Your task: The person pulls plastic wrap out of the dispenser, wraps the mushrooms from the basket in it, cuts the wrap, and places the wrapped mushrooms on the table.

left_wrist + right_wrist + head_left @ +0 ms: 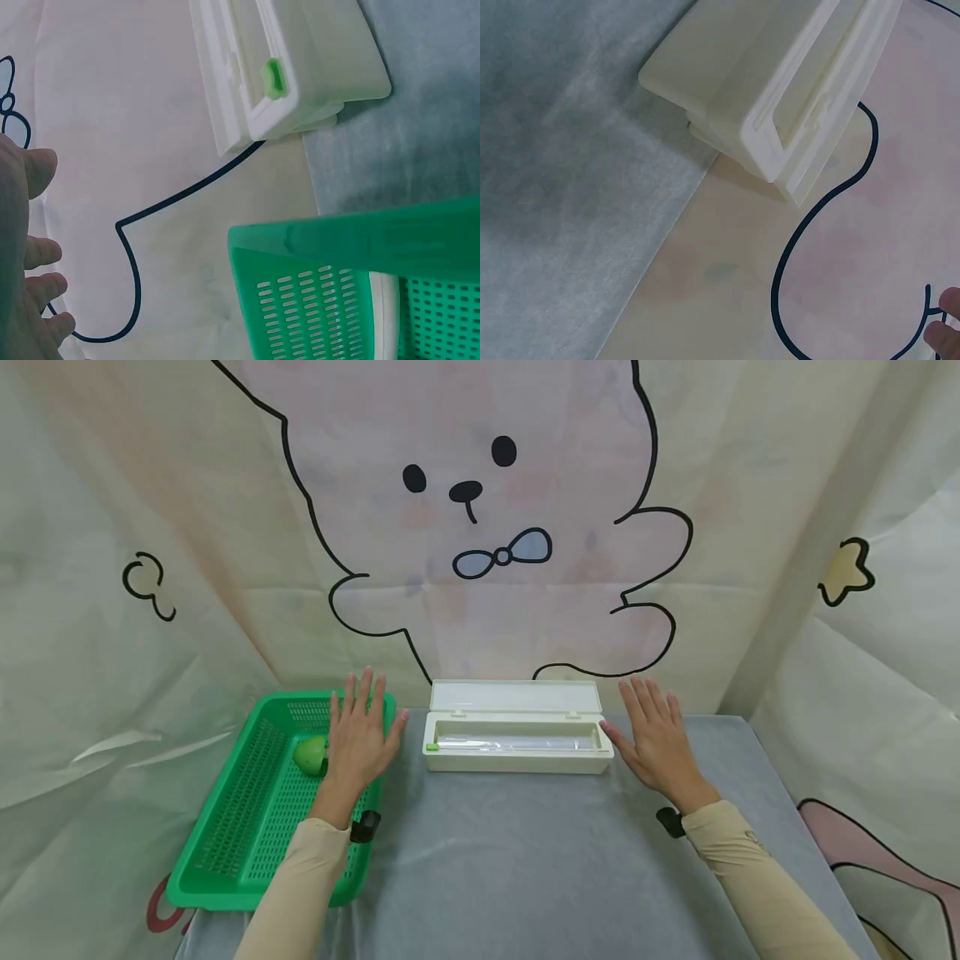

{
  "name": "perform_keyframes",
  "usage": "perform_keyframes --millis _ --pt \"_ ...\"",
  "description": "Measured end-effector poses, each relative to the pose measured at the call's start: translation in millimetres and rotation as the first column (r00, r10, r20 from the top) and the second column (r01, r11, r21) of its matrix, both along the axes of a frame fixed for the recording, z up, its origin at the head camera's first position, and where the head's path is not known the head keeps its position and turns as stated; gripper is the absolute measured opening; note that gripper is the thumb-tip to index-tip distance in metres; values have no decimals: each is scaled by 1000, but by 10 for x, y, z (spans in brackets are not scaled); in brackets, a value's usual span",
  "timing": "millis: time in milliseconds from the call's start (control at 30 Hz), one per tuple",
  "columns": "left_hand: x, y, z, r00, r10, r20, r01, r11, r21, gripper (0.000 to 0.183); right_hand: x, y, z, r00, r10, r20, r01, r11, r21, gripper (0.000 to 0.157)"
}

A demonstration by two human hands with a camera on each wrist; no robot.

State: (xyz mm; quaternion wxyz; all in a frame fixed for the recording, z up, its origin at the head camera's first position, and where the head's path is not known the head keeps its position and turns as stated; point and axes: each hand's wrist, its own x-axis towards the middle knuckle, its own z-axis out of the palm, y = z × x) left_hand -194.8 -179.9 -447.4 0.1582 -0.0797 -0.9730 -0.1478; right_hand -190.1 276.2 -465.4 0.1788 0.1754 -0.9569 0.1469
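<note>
A white cling film dispenser (517, 763) stands at the back of the table with its lid (516, 696) raised. Clear film (517, 743) lies in its long opening, and a small green slider (274, 78) sits at one end. My left hand (358, 745) is over the right side of a green basket (217, 827), fingers straight, holding nothing. Partly hidden behind that hand, a round green fruit or vegetable (309, 757) lies in the basket. Near the dispenser's right end is my right hand (656, 743), its fingers straight and holding nothing.
A grey cloth (525, 860) covers the table. Behind it hangs a curtain (750, 485) with a cartoon bear, and fabric also hangs at both sides. In the left wrist view, a white thing (384, 319) shows inside the basket, its kind unclear.
</note>
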Motion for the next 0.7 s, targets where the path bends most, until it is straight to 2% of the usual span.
perform_keyframes --millis 167,300,467,533,700 --pt "16 49 -36 1000 -29 3 29 1000 -10 71 -7 0 -21 1000 26 -14 -27 999 -31 74" --pt "12 118 -115 997 -71 -38 71 997 -10 66 -27 -28 -67 998 53 -32 -54 998 -41 71" --pt "-29 229 -227 989 -114 -95 114 993 2 54 -65 -110 -167 992 106 -65 -109 993 -53 54" --pt "-53 279 -270 986 -132 -99 134 991 7 47 -80 -143 -207 993 110 -44 -113 992 -50 44" --pt "-140 403 -372 980 -183 -74 183 983 -5 31 -160 -226 -298 991 97 91 -95 995 -36 25"
